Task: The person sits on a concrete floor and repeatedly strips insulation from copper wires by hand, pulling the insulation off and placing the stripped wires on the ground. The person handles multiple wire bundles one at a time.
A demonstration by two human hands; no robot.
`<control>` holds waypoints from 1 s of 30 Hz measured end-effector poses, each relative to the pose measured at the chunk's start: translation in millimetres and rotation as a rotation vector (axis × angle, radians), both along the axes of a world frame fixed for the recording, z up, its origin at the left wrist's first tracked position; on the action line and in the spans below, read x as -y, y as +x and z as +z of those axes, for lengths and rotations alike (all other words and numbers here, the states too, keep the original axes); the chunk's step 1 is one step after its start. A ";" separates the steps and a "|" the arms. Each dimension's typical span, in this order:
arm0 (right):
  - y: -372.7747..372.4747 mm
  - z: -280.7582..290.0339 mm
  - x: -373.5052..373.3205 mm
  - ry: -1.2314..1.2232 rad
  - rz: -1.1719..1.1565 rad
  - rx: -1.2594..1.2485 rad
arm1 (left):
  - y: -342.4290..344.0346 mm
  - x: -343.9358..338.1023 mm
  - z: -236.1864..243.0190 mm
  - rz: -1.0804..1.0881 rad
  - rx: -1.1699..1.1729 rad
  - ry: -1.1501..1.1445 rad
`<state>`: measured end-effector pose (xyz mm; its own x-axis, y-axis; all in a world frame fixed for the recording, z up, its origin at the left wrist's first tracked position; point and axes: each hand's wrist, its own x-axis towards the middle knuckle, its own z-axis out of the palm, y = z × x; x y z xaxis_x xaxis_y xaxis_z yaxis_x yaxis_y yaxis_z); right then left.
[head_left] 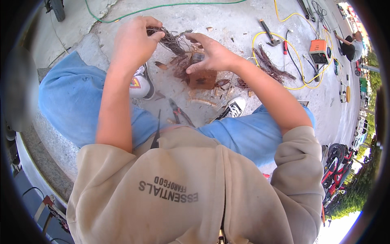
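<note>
My left hand [140, 38] is closed around one end of a tangled bundle of thin dark wire [174, 44]. The bundle's loose end points right, toward my right hand [213, 53]. That hand is open, its thumb and fingers spread in a curve, with nothing seen in its grasp. Below it stands a reddish-brown block [202, 79] on the ground, its top partly hidden by the hand. Beside the block lies a loose brownish heap [182, 67], too unclear to name. Pliers [178, 112] with red-and-black handles rest on the concrete between my legs.
A hammer [269, 33] lies to the right, near another wire heap [270, 65] and a yellow cord [300, 88]. Farther right stands an orange-and-black box-shaped machine [319, 51]. A green hose [170, 5] crosses the far ground. Another person [352, 45] sits at the far right.
</note>
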<state>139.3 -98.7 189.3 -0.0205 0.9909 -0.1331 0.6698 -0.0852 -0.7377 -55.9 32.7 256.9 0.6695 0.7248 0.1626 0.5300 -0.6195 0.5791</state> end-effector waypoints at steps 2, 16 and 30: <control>-2.2 12.1 -2.9 0.109 -0.015 -0.073 | -0.8 11.1 25.9 -0.076 0.087 0.017; 10.3 8.6 -2.0 -0.033 -0.722 -0.853 | 55.9 32.8 -161.7 -0.078 0.541 -1.180; 36.4 105.6 -31.7 0.291 -0.712 -1.211 | 32.0 -15.0 -35.8 -0.150 0.342 -0.936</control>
